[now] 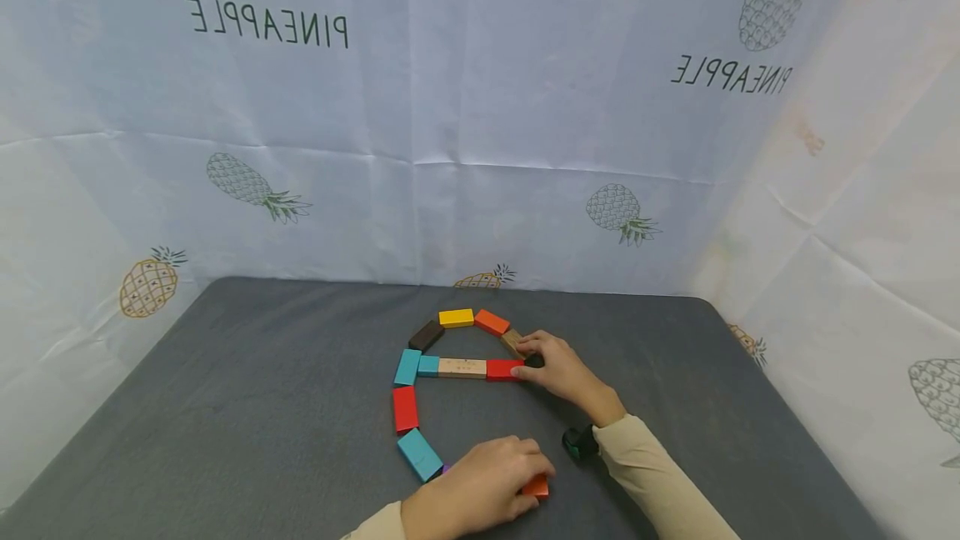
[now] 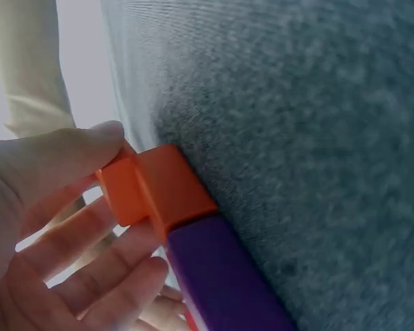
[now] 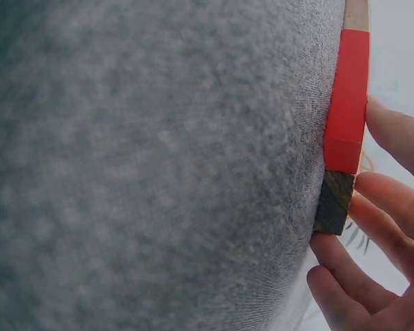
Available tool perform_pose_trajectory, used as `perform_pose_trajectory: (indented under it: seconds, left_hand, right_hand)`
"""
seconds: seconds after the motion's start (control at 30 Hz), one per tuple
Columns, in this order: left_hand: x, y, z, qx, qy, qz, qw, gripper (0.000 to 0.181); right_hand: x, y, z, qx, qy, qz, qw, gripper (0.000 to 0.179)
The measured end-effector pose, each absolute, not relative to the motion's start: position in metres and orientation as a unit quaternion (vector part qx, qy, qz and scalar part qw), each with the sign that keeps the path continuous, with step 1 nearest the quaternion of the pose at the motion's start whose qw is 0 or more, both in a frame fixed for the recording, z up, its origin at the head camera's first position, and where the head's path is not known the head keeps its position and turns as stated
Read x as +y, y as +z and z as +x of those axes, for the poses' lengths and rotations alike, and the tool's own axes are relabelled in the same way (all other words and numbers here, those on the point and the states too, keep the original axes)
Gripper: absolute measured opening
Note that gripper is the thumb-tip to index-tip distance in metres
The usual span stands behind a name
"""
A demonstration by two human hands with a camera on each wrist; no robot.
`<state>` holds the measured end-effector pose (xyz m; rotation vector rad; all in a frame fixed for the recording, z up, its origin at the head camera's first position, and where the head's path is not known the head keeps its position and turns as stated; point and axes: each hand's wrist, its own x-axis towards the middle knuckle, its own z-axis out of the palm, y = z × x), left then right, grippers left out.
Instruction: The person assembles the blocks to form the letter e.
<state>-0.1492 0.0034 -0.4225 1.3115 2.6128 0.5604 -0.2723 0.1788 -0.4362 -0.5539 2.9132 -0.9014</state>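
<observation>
In the head view, my left hand point(image 1: 483, 477) is low in the middle, at the near end of a curve of coloured blocks. Its thumb and fingers pinch an orange block point(image 2: 122, 189), set against another orange block point(image 2: 176, 186) that adjoins a purple block point(image 2: 224, 276). My right hand point(image 1: 561, 369) is farther off, at the right end of a straight row. There its fingers are around a small dark block point(image 3: 334, 202) butted against a red block point(image 3: 348, 100), and the thumb lies at the red block's edge. A tan block point(image 1: 513, 343) is by the index fingertip.
The curve also has an orange-red block point(image 1: 492, 322), a yellow block point(image 1: 456, 318), a dark brown block point(image 1: 427, 336), blue blocks and a red block point(image 1: 405, 409). The row includes a wooden block point(image 1: 462, 368). All lie on a grey table point(image 1: 262, 407) before a pineapple-print cloth point(image 1: 480, 107).
</observation>
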Motion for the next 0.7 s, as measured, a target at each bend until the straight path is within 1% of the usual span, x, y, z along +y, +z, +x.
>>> perform_pose_trajectory:
  seconds: [0.17,0.4,0.7]
  left_hand:
    - [0.0040,-0.4268,-0.1501,0.871,0.174,0.450,0.090,0.029]
    - [-0.0001,-0.4312,-0.1490,0.866,0.159,0.469,0.064,0.027]
    - [-0.0029,-0.4305,-0.1471,0.865,0.156,0.473,0.052,0.024]
  right_hand:
    - [0.1787,-0.4367,-0.2730,0.940,-0.289,-0.179,0.021,0.045]
    - [0.1791,-0.4376,-0.2737,0.941,-0.289,-0.176,0.021,0.045]
    - [0.1799,-0.4375,-0.2732,0.940,-0.290,-0.181,0.022,0.045]
